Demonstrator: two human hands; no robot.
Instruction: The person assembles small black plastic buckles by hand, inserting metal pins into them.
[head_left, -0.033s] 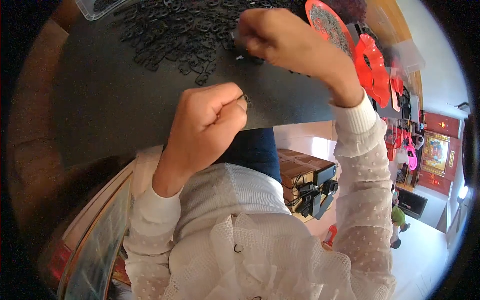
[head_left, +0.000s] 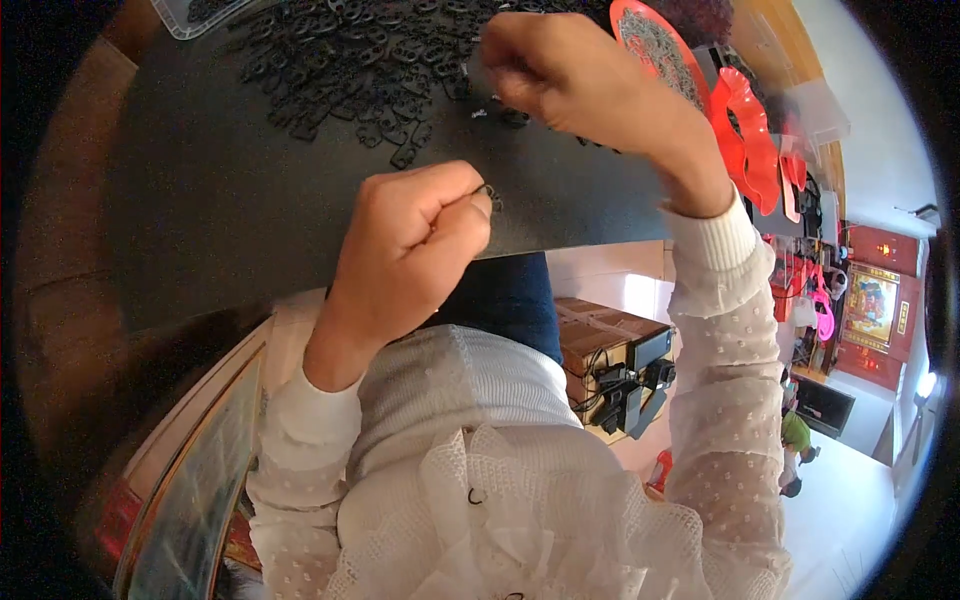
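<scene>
My left hand [head_left: 410,235] is closed over the table's near edge, thumb pressed against the curled forefinger. A small, dark, looped metal piece [head_left: 491,196] sticks out of that pinch. Farther off and to the right, my right hand [head_left: 565,75] is curled above the dark table [head_left: 240,220]; its fingertips are turned away, and what they hold, if anything, is hidden. Behind both hands spreads a wide heap of small black looped pieces [head_left: 350,70]. A tiny silvery bit [head_left: 479,113] lies on the table under the right hand's fingers.
At the far right stands a red tray [head_left: 704,80] of small grey metal pieces, beside a wavy-rimmed red dish [head_left: 745,145]. A clear plastic box [head_left: 185,28] holds dark pieces at the far left. Below the table are a cardboard box [head_left: 600,325] and black adapters [head_left: 625,400].
My left hand has shifted very slightly up and left, still pinching the small metal piece. The right hand has moved a touch to the right.
</scene>
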